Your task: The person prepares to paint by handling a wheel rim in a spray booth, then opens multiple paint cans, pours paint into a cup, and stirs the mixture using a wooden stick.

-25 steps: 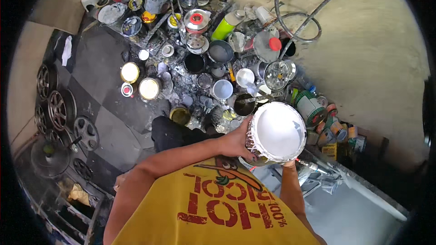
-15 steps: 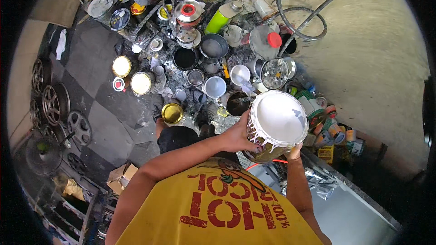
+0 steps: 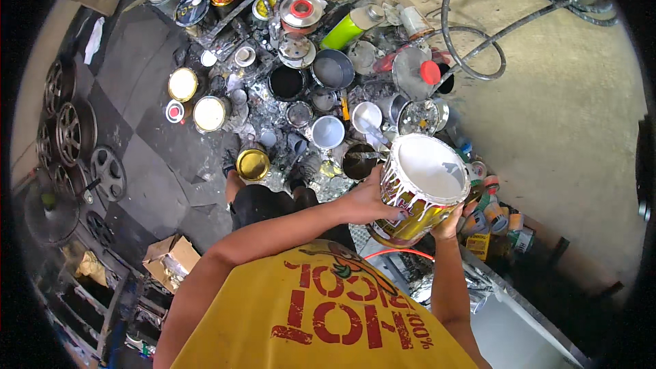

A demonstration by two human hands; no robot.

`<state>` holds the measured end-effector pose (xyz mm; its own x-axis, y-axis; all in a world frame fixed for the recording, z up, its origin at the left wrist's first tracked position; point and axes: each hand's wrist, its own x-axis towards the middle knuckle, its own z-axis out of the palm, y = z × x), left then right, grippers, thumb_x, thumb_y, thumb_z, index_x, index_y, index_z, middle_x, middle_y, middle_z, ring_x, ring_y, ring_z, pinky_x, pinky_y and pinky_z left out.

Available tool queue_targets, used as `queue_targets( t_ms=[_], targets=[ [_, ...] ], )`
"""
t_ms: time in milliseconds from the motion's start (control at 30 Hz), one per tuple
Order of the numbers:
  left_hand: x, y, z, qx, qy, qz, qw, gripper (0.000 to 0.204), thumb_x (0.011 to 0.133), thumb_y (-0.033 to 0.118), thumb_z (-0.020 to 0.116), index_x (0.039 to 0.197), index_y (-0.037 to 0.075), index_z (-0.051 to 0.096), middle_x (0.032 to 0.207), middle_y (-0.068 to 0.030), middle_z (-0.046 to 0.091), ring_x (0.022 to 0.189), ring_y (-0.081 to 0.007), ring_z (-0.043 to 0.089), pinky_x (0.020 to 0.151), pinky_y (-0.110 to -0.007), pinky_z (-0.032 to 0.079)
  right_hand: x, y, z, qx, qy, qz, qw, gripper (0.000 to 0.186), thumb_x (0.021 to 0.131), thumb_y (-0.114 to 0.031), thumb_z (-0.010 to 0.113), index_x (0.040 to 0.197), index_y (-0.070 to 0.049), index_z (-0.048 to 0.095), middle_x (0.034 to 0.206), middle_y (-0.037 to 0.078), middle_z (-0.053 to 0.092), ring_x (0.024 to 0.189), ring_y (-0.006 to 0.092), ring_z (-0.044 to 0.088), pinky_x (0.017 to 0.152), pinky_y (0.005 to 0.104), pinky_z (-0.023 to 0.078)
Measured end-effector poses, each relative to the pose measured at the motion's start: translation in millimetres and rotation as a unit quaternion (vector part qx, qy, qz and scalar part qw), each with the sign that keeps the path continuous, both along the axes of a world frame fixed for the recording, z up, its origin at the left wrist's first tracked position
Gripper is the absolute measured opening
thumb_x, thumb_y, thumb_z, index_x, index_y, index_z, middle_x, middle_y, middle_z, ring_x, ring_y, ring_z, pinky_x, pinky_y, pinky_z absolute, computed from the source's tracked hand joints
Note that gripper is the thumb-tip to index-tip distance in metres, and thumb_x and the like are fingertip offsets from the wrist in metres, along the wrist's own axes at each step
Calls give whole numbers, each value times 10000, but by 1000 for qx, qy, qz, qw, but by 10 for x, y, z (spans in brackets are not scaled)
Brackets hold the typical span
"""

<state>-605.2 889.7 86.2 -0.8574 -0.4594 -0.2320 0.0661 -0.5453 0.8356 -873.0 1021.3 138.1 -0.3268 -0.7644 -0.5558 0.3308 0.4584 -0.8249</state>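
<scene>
Between both hands I hold a large paint can [image 3: 417, 215] with white paint inside and white drips down its gold and dark red side. My left hand [image 3: 376, 198] is closed around its left side, thumb on the label. On the far right side my right hand [image 3: 449, 224] grips the can low down, with some of its fingers hidden behind it. The can is tilted, its open mouth facing up and slightly away. Just beyond it stands a dark open can [image 3: 358, 159] with a stick across it, beside a white pot [image 3: 366, 116] and a pale grey pot [image 3: 326, 132].
Paint cans, pots and lids crowd the floor, among them a gold tin [image 3: 253, 164] by my foot. A hose [image 3: 471, 61] coils at the upper right. Wheels [image 3: 75, 133] line the left wall. A cardboard box [image 3: 171, 261] sits at the lower left; a white panel [image 3: 512, 335] lies lower right.
The paint can has tipped, so more of its labelled side shows, and it has shifted slightly right. Both hands have kept their hold. The whole view has shifted a little.
</scene>
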Motion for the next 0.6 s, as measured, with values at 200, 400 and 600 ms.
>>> queue_targets(
  t_ms=[200,400,600],
  targets=[
    [-2,-68,42,-10,-16,6,1000,1097,785,381,851,1603,-3,229,1613,-283,223,1501,-388,253,1275,-424,153,72,-199,84,-10,-17,-41,999,865,964,-739,477,1537,-94,417,1484,96,552,1324,286,574,1097,467,489],
    [-101,-5,-32,-10,-14,59,998,1107,763,462,858,1545,-59,274,1559,-309,297,1465,-418,319,1247,-433,229,4,-230,96,-26,-47,-26,998,816,992,-720,432,1534,-110,425,1491,86,549,1327,288,571,1102,473,483],
    [-108,-69,1,-14,-15,23,1000,1098,791,403,846,1595,-28,233,1583,-291,253,1482,-403,283,1272,-429,176,-8,-266,139,-7,-28,-50,998,807,997,-723,413,1540,-125,416,1499,84,541,1338,290,562,1110,480,474]
  ],
)
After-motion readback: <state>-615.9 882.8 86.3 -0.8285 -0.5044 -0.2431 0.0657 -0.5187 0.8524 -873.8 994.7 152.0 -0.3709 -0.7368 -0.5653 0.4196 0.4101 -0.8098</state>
